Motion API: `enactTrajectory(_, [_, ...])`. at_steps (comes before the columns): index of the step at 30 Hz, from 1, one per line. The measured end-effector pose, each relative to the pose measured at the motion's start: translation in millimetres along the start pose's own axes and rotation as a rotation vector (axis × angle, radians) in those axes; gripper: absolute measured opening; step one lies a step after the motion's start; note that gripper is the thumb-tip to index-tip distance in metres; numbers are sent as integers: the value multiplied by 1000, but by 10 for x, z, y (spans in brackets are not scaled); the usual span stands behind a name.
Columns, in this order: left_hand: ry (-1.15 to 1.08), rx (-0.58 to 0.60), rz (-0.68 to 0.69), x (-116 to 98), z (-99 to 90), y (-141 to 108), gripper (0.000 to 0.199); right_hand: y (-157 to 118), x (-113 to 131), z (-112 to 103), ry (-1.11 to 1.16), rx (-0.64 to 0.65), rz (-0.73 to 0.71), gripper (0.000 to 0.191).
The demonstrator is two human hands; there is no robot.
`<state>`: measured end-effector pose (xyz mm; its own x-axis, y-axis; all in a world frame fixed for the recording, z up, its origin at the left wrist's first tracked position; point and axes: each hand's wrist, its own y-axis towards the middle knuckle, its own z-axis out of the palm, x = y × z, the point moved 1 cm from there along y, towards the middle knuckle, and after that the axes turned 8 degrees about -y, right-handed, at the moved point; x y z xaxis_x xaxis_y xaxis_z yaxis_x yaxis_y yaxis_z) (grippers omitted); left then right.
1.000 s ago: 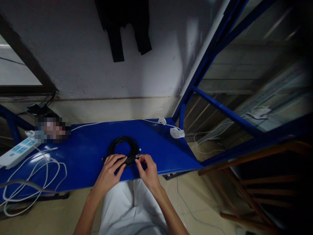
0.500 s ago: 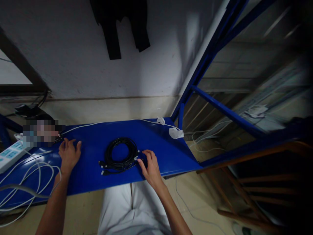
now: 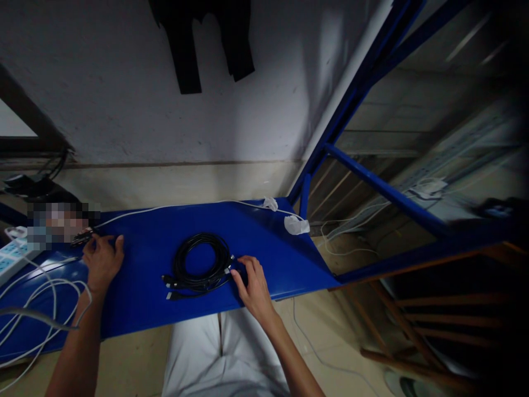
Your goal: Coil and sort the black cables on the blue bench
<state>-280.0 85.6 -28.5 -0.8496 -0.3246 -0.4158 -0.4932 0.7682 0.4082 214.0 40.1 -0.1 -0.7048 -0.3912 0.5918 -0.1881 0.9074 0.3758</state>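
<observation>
A coiled black cable [image 3: 179, 262] lies on the blue table [image 3: 140, 298], its plugs sticking out at the lower left and at the right. Beside the right-hand plugs rests my right hand [image 3: 254, 284], open, fingers apart and holding nothing. Over at the left, my left hand [image 3: 102, 259] reaches toward a small bunch of dark, shiny pieces [image 3: 81, 237], with its thumb spread away from the fingers. Its fingertips are at the edge of that bunch, and no firm grip on it shows.
A white power strip [image 3: 16, 256] and loops of white cable [image 3: 53, 286] occupy the table's left end. White cord runs along the back edge to crumpled white wrapping [image 3: 296, 224]. A blue metal frame [image 3: 384, 190] and wooden chair [image 3: 446, 303] stand at right.
My left hand has moved left, closer to the dark, shiny pieces. My right hand stays beside the coil's plugs. The whole view has shifted slightly.
</observation>
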Motion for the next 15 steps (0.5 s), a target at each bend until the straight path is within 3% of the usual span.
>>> enactTrajectory(11, [21, -12, 34, -109, -89, -47, 61, -7, -23, 28, 22, 3, 25, 32])
enactTrajectory(15, [-12, -31, -30, -154, -157, -54, 71, -6, -25, 24, 37, -6, 20, 30])
